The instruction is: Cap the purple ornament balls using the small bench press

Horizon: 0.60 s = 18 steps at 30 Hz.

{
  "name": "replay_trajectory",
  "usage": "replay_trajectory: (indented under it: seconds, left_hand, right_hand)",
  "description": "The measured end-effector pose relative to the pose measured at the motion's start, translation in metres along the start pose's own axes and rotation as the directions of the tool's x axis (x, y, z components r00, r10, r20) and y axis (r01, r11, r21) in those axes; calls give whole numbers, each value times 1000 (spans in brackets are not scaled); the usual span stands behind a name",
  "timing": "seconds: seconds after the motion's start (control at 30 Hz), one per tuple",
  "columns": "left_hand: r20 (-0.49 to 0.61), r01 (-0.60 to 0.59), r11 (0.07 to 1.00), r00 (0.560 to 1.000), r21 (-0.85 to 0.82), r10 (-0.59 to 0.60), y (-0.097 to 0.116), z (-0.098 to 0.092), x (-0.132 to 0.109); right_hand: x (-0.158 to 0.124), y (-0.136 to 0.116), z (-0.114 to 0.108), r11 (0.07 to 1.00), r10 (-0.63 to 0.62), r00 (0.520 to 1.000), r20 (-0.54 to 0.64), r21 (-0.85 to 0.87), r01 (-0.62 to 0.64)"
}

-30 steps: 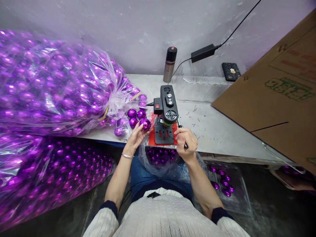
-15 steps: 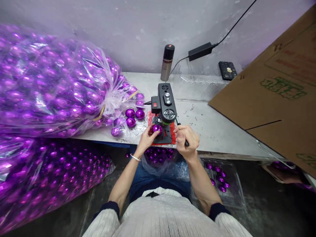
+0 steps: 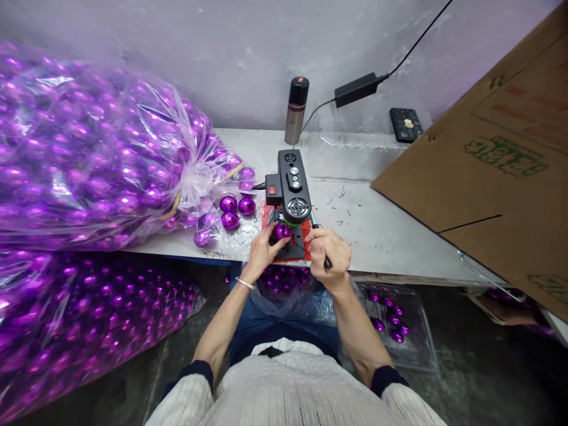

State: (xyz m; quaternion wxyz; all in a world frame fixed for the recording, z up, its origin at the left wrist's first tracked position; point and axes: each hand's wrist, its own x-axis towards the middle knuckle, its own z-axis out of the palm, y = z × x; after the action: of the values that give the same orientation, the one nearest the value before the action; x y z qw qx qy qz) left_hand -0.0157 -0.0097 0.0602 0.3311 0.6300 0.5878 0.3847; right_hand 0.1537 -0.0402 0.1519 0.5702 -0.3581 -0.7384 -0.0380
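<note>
A small black machine [image 3: 293, 183] with a red switch stands on the workbench, over a black base plate [image 3: 293, 248] on a red sheet. My left hand [image 3: 262, 251] grips a shiny purple ball [image 3: 283, 232] between thumb and fingers, under the front end of the machine. My right hand [image 3: 329, 257] is wrapped round the black-ended lever [image 3: 327, 262] at the machine's right side. Several loose purple balls [image 3: 247, 206] lie on the bench left of the machine, beside the tied mouth of a clear bag [image 3: 97, 160] full of such balls.
A spray can [image 3: 296, 112], a black power adapter [image 3: 355, 90] and a phone-like black object [image 3: 406, 125] are at the back. A cardboard box [image 3: 488, 165] stands right. A second bag [image 3: 102, 313] lies low left. Below the bench edge, a clear tray [image 3: 419, 331] holds several balls.
The whole view has shifted slightly, so most things appear a little further left. My left hand still grips the ball and my right hand still holds the lever.
</note>
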Motion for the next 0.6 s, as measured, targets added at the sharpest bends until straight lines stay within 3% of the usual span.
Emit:
replay_trajectory:
  seconds: [0.3,0.47,0.6]
  left_hand:
    - [120,188,911,981,-367,-154,-28,-17,9]
    - [159,184,925,978,-331,-137,-27,-19,8]
    - [145,104,969,987,-224,-73,-17,-13,5]
  right_hand:
    - [0,0,2,1000,-2,1000,-24,15,2]
    - [0,0,2,1000,-1,1000,-27,18,2]
    - [-1,0,2,1000,-1,1000,-15,8,1]
